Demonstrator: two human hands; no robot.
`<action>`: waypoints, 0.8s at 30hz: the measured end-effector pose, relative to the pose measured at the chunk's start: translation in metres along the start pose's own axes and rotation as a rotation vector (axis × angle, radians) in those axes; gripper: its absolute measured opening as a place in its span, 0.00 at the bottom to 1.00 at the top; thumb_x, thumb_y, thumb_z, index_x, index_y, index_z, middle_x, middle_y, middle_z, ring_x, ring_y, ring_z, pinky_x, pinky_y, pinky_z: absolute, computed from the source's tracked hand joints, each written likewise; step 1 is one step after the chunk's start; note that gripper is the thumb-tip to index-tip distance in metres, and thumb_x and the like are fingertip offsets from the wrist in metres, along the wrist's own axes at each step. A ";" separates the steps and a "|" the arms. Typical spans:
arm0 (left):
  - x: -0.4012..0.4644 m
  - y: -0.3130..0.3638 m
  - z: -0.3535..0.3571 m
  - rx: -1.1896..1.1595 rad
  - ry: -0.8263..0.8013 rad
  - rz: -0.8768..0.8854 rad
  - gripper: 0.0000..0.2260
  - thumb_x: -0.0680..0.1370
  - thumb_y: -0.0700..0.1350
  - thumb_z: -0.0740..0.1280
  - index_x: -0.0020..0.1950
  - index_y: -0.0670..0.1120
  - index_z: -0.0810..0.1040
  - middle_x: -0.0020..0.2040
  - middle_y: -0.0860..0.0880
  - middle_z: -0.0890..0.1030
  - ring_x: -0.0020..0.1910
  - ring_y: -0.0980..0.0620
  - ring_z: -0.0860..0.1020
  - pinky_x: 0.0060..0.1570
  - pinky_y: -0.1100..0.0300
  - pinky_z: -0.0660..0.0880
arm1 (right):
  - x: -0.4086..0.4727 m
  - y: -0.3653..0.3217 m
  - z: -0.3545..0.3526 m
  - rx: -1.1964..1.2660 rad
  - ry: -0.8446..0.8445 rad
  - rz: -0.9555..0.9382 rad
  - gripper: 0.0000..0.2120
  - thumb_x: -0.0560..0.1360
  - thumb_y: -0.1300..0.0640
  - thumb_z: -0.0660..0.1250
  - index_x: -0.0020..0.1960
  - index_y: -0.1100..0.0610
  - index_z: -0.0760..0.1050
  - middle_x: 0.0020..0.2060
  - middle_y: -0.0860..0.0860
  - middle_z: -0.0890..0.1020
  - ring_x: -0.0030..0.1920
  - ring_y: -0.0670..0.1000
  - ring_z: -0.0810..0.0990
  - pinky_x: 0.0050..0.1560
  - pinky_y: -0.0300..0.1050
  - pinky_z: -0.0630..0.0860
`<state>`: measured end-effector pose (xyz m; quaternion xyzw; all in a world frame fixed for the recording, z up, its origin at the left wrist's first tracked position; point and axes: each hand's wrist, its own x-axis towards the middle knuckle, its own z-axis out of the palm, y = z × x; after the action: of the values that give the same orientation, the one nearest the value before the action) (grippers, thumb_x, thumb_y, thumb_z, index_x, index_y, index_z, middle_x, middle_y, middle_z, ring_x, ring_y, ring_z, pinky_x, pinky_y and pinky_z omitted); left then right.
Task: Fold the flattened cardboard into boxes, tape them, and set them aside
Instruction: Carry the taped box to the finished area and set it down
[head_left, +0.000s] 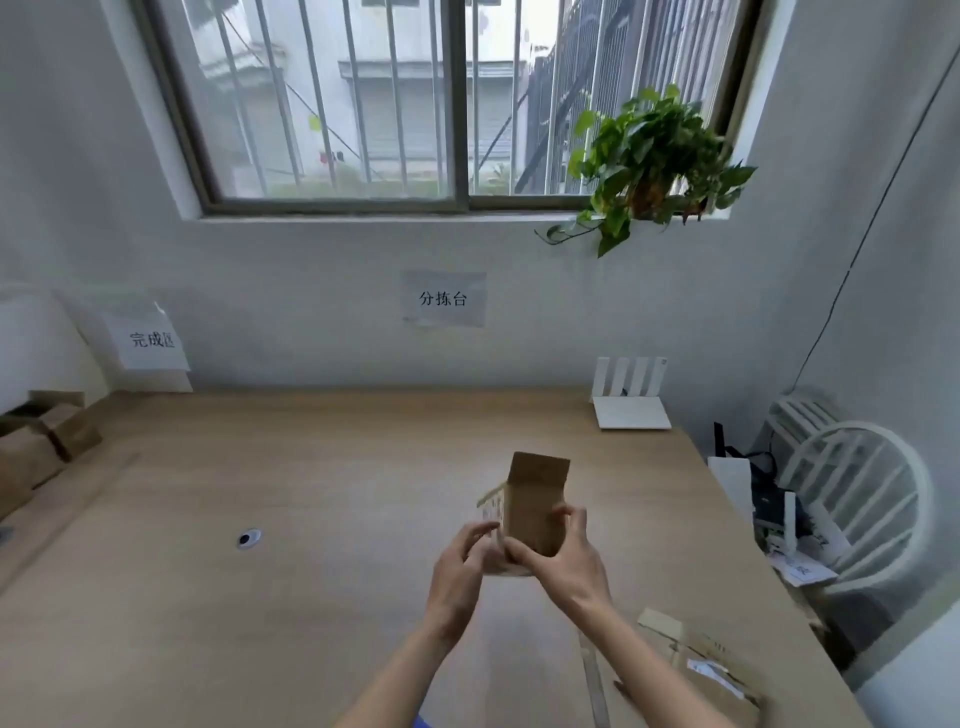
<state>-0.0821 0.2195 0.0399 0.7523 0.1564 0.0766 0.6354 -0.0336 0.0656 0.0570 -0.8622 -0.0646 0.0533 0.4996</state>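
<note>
A small brown cardboard box (532, 506) is held upright above the wooden table (291, 545), its top flaps standing open. My left hand (460, 564) grips its lower left side. My right hand (563, 553) grips its lower right side, with the thumb across the front. A stack of flattened cardboard (691, 660) lies at the table's near right corner. Several finished brown boxes (47, 436) sit at the far left edge, blurred.
A round tape roll (249, 539) lies on the table left of my hands. A white router (629, 397) stands at the back right. A white chair (852, 493) with clutter is beyond the right edge. Paper signs hang on the wall; a potted plant (649, 161) sits on the windowsill.
</note>
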 end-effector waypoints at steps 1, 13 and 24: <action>0.001 0.016 0.002 0.003 0.018 0.014 0.10 0.83 0.44 0.64 0.52 0.57 0.82 0.50 0.58 0.84 0.52 0.60 0.80 0.44 0.74 0.73 | 0.001 -0.007 -0.009 0.013 0.006 -0.022 0.39 0.61 0.31 0.76 0.61 0.39 0.57 0.57 0.44 0.76 0.53 0.49 0.79 0.49 0.43 0.76; -0.002 0.089 -0.005 -0.202 0.056 0.018 0.45 0.62 0.58 0.84 0.73 0.65 0.64 0.59 0.52 0.83 0.53 0.54 0.84 0.40 0.56 0.82 | 0.012 -0.037 -0.095 0.089 -0.277 -0.302 0.57 0.63 0.51 0.81 0.76 0.27 0.47 0.66 0.53 0.73 0.63 0.56 0.78 0.58 0.55 0.82; -0.042 0.101 -0.070 0.089 0.282 0.203 0.40 0.62 0.56 0.83 0.72 0.57 0.72 0.63 0.49 0.78 0.59 0.48 0.79 0.56 0.46 0.80 | 0.003 -0.096 -0.072 -0.201 -0.270 -0.527 0.52 0.63 0.38 0.75 0.74 0.23 0.43 0.55 0.39 0.81 0.51 0.43 0.83 0.43 0.30 0.76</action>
<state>-0.1296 0.2565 0.1546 0.7733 0.1705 0.2383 0.5622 -0.0249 0.0519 0.1756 -0.8459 -0.3569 0.0293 0.3952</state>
